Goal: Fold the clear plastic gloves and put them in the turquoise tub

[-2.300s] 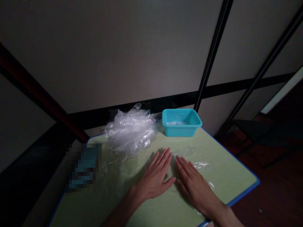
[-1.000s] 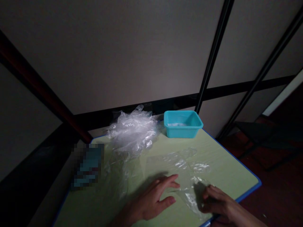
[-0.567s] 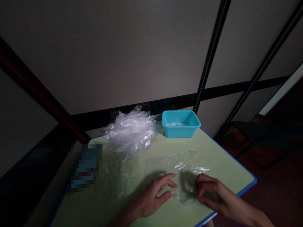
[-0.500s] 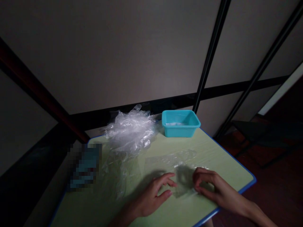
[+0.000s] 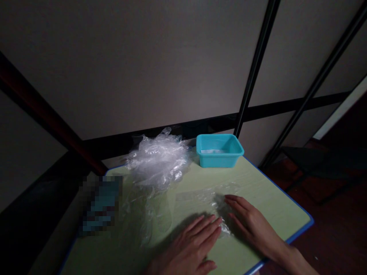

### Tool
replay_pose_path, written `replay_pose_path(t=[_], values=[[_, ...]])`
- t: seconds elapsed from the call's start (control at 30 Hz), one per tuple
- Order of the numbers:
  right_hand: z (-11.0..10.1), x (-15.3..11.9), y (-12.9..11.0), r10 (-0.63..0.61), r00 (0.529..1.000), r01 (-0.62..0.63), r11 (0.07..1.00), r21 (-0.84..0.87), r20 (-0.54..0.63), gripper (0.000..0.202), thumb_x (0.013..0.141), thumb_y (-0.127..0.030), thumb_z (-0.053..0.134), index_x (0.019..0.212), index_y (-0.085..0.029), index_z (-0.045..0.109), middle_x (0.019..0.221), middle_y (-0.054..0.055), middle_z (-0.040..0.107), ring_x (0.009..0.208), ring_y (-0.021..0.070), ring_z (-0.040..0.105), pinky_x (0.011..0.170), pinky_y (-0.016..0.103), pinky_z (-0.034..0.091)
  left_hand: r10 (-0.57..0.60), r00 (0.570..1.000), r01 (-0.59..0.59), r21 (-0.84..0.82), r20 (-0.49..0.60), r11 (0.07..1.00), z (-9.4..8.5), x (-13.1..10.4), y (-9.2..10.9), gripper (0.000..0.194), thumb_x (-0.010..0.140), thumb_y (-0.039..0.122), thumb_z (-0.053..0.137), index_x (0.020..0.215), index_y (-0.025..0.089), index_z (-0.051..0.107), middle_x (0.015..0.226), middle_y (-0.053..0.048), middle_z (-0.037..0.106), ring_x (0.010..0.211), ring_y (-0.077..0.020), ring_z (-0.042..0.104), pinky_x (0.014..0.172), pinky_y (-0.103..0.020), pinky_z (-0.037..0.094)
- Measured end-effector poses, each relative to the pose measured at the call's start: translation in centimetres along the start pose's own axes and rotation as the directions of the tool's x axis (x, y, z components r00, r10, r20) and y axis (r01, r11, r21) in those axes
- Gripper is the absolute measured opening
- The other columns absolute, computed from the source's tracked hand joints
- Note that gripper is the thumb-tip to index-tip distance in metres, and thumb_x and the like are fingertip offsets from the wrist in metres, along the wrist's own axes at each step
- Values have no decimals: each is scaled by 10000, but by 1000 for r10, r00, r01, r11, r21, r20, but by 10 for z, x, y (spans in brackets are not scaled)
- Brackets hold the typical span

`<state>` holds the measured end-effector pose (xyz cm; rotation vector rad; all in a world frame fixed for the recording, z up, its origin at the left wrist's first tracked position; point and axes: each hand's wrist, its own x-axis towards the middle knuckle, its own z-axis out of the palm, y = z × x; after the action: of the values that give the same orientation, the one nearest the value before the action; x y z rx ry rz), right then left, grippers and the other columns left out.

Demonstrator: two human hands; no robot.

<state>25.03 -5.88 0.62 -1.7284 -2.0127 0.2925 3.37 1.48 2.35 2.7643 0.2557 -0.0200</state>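
Note:
A thin clear plastic glove (image 5: 197,196) lies spread on the pale green table, part of it under my hands. My left hand (image 5: 197,244) is palm down over its near part, fingers stretched out and slightly apart. At its right, my right hand (image 5: 249,221) hovers over or rests on the plastic's right edge, with thumb and fingers apart. Crinkled plastic shows between the two hands. Farther back on the left sits a heap of clear plastic gloves (image 5: 160,158), and more flat clear plastic (image 5: 143,217) lies in front of it.
A turquoise tub (image 5: 219,160) with something whitish inside stands at the back of the table (image 5: 258,191), right of the heap. A blurred-out bluish item (image 5: 103,206) lies at the left edge. A panelled wall rises behind.
My left hand has turned palm down and flattened onto the plastic. My right hand has gone from a pinch to stretched fingers and moved slightly left.

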Motion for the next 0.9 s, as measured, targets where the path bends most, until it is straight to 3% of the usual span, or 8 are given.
replay_pose_path(t=[0.13,0.27,0.47,0.67,0.9], values=[[14,-8,-5,-157,973,185,969,-165,170,652,872,-445,377,1389,-148,111,1428,116,174,1291,275,174,1035,491,193,39,998,-44,99,47,994,7,4,-2,599,876,448,391,1348,117,230,1427,-74,185,1307,-173,117,1075,-338,95],[24,-10,0,-184,958,233,946,-224,219,770,845,-540,353,1387,-117,4,1427,138,92,1301,270,113,1038,488,180,30,999,-35,162,33,986,13,5,-5,493,915,310,322,1353,107,219,1425,-64,189,1306,-173,118,1071,-326,118],[24,-9,9,-181,965,229,934,-275,191,817,826,-576,349,1380,-99,-16,1423,145,86,1300,275,97,1032,490,193,-8,995,-8,151,102,989,9,4,-4,504,874,157,359,1354,102,214,1421,-81,167,1304,-181,120,1066,-357,158],[20,-8,13,-142,982,170,950,-261,124,797,842,-532,372,1378,-124,-53,1423,128,111,1296,267,124,1026,479,224,-119,992,116,84,36,990,-1,-14,-18,782,795,370,559,1380,176,79,1440,-54,76,1307,-222,83,1061,-408,162],[13,8,15,-77,991,101,970,-221,111,684,881,-473,339,1386,-164,-2,1400,104,236,1284,242,194,1032,478,229,-42,999,42,4,11,999,-5,-31,-31,636,836,341,525,1360,241,178,1397,-26,289,1274,-186,244,1055,-402,195]])
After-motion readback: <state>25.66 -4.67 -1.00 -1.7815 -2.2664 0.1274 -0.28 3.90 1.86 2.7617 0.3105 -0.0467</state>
